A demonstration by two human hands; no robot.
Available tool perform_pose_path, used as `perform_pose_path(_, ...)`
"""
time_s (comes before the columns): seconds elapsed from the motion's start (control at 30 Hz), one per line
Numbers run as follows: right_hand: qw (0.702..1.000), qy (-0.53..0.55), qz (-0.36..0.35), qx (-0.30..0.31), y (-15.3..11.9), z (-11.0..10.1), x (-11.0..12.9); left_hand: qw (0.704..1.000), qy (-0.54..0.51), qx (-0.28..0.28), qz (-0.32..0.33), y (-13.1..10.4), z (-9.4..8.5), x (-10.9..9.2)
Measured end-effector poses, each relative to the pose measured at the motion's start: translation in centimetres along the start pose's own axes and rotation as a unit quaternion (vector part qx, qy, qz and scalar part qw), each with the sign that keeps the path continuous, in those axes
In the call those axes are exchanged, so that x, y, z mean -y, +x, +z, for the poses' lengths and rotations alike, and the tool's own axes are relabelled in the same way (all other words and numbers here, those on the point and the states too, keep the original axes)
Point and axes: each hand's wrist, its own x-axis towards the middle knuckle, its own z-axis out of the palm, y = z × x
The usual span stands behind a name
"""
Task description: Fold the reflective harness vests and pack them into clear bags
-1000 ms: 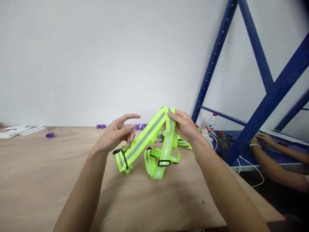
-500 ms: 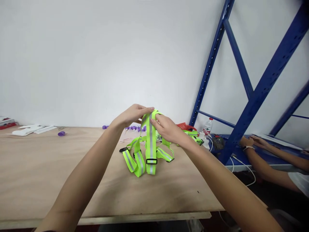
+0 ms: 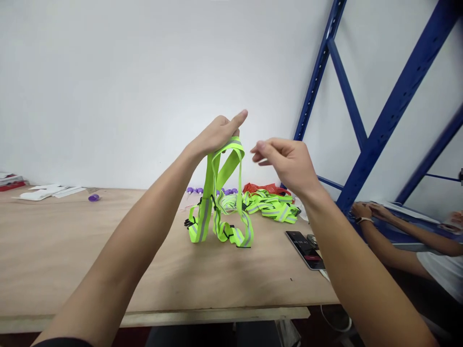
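Note:
My left hand [image 3: 219, 134] is closed around the top of a lime-yellow reflective strap vest [image 3: 205, 212], thumb stretched up and to the right. Grey stripes run along its bands, which hang in loops with black buckles, the lower loops at the tabletop. To the right, my right hand [image 3: 285, 156] is raised apart from the vest, its fingers loosely curled and slightly apart, with nothing visible in them. Behind the hanging vest, a pile of similar reflective straps [image 3: 277, 207] lies on the wooden table [image 3: 90, 250].
A phone [image 3: 304, 249] lies near my right forearm. A red bag [image 3: 265, 188] and several purple pieces [image 3: 195, 191] sit at the back; another purple piece [image 3: 93, 198] is left of them. White sheets [image 3: 45, 192] lie far left. Beyond the blue rack [image 3: 383, 115] are another person's arms [image 3: 383, 241].
Both hands have risen; the right one has let go of the vest and moved right. The vest is lifted, its bands hanging in open loops. The phone has come into sight.

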Motion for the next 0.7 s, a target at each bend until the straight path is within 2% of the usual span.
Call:
perform_pose_path(0.03, 0.999, 0.033, 0.003, -0.026, 0.2, 0.0, -0.3, 1.0, -0.011, 0.002, 0.006, -0.2, 0.1, -0.3)
perform_pose_path(0.07, 0.997, 0.068, 0.013, -0.022, 0.5, 0.2, -0.8, 1.0, -0.018, 0.005, 0.012, -0.5, 0.4, -0.6)
perform_pose_path(0.2, 0.968, 0.198, 0.1, 0.121, 0.7, 2.2, -3.0, 0.998, -0.014, 0.033, 0.057, -1.8, 1.9, -1.0)
perform_pose_path(0.27, 0.947, 0.241, 0.141, 0.161, 0.4, 3.3, -3.6, 0.995, -0.008, 0.035, 0.09, -2.3, 2.4, -0.7)
perform_pose_path(0.33, 0.924, 0.291, 0.173, 0.177, 0.1, 4.1, -3.8, 0.993, -0.012, 0.033, 0.109, -2.7, 2.7, -0.1)
perform_pose_path(0.43, 0.898, 0.352, 0.204, 0.166, -0.1, 5.0, -3.6, 0.995, -0.023, 0.02, 0.098, -3.3, 2.6, 1.1)
perform_pose_path(0.5, 0.897, 0.355, 0.215, 0.151, 0.0, 5.8, -3.5, 0.995, -0.012, -0.046, 0.092, -3.8, 2.3, 2.1)
perform_pose_path(0.57, 0.909, 0.338, 0.21, 0.128, 0.1, 6.8, -3.6, 0.98, 0.01, -0.179, 0.084, -4.9, 2.0, 2.9)
perform_pose_path(0.63, 0.928, 0.314, 0.181, 0.083, 0.2, 7.8, -3.9, 0.952, 0.017, -0.299, 0.068, -6.5, 1.9, 3.6)
perform_pose_path(0.67, 0.939, 0.301, 0.158, 0.057, 0.3, 8.3, -4.1, 0.944, 0.016, -0.324, 0.057, -7.5, 2.0, 3.8)
perform_pose_path(0.7, 0.948, 0.286, 0.132, 0.032, 0.4, 8.7, -4.3, 0.946, 0.018, -0.322, 0.044, -8.6, 2.2, 4.0)
